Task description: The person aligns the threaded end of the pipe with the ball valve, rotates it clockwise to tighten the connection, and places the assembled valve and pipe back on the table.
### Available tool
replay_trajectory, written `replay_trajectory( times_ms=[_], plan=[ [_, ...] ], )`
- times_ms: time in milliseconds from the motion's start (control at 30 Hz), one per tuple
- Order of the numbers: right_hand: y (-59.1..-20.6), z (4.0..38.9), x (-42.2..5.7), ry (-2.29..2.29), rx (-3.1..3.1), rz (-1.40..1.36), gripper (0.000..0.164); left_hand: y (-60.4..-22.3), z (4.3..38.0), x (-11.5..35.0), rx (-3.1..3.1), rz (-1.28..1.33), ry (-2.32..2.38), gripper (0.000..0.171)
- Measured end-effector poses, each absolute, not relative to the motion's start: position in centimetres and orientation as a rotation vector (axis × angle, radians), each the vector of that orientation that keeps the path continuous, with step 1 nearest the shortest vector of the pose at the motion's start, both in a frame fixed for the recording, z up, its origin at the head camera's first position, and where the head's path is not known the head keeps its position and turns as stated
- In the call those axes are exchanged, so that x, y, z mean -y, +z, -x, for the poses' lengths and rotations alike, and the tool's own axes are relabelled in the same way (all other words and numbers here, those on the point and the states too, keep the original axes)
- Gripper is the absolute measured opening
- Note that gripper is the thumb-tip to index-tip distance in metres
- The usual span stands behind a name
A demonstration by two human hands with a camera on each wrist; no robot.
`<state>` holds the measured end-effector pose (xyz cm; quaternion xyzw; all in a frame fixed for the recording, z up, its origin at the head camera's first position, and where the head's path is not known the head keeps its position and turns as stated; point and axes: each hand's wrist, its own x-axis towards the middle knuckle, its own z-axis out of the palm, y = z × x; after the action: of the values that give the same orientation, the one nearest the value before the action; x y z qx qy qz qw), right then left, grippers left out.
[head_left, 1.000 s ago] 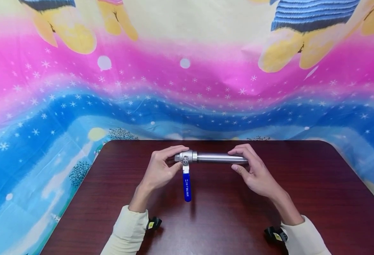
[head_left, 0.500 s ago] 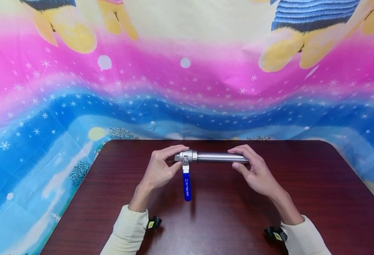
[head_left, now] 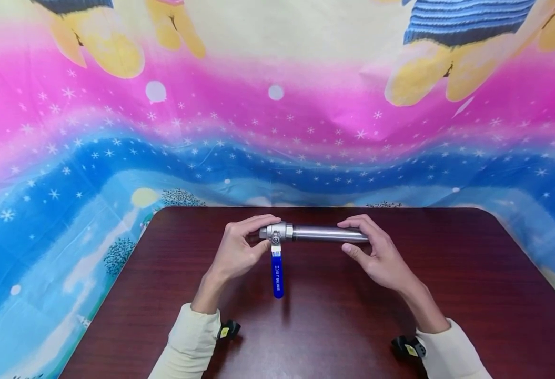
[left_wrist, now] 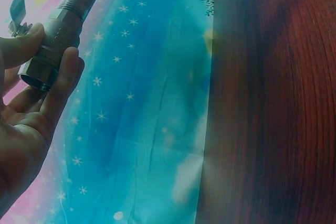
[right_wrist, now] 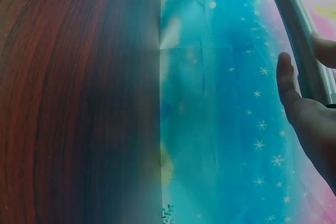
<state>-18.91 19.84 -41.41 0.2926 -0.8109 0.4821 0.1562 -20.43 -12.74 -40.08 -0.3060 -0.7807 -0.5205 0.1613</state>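
A silver ball valve (head_left: 277,229) is held above the table by my left hand (head_left: 240,251), fingers over the top and thumb below. Its blue lever (head_left: 278,276) points toward me, at right angles to the body. A steel pipe (head_left: 315,233) extends rightward from the valve's hex end, with a bit of thread showing at the joint. My right hand (head_left: 382,260) holds the pipe's far end between thumb and fingers, and covers that end in the head view. In the left wrist view, the valve's free end (left_wrist: 38,77) shows a dark opening.
Below the hands is a dark red wooden table (head_left: 324,326) with rounded far corners. Behind it hangs a printed curtain (head_left: 277,131) in pink and blue with snowflakes. Black devices (head_left: 230,330) are strapped at both wrists, close to the cream sleeves (head_left: 189,337).
My right thumb and fingers have shifted slightly on the pipe. The left hand, valve and lever stay almost in place.
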Motion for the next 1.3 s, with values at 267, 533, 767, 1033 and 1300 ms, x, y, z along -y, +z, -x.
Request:
replay_trajectory(
  times_ms=[267,533,767,1033,1300],
  plan=[
    [-41.35,18.83,-19.74,1.378,2.307,-0.854,0.051,-40.11,20.44,12.67,2.237,0.859,-1.497,0.054],
    [-41.3,18.79,-19.73,1.31,2.311,-0.817,0.044,-40.09,20.47,12.72,2.233,0.865,-1.516,0.055],
    [-41.31,18.88,-19.7,1.29,2.297,-0.813,0.045,-40.0,20.37,12.81,2.23,0.863,-1.552,0.056],
    [-41.42,18.93,-19.71,1.359,2.3,-0.84,0.05,-40.07,20.44,12.83,2.221,0.88,-1.518,0.054],
    [-41.48,18.86,-19.58,1.398,2.27,-0.884,0.05,-40.02,20.45,12.88,2.232,0.871,-1.531,0.054]
  ],
)
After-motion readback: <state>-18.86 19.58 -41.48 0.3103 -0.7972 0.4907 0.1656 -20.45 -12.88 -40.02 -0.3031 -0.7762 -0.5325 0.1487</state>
